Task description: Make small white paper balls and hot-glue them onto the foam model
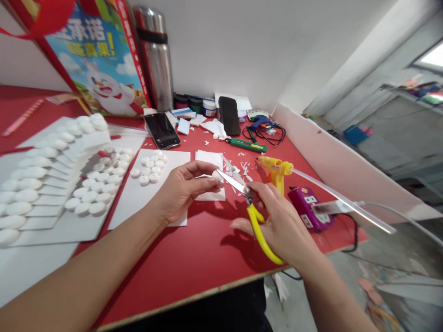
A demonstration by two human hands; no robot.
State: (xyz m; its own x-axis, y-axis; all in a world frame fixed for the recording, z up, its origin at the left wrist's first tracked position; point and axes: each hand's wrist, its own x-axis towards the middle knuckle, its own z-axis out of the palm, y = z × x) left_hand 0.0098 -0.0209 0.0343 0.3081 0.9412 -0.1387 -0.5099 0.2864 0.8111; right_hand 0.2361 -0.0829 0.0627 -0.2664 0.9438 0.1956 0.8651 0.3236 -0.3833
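My left hand (188, 186) pinches a small white round piece (217, 175) between thumb and fingertips, partly hidden by them. In my right hand (277, 219) is a pair of scissors (259, 230) with yellow handles, fingers wrapped round the handles and the thumb stretched out. The blades point left, their tips at the white piece. Beneath the hands lies a white paper square (210, 195) on the red table (207, 258). Several white discs (152, 167) sit on a white sheet (119, 216) left of my left hand.
More white discs (93, 196) and stacked white cards (51, 198) occupy the left. A yellow glue gun (277, 170) and purple box (309, 210) stand right. White scraps (244, 170), a green-handled tool (247, 145), two phones, a steel flask (155, 64) and a picture box (100, 60) lie behind.
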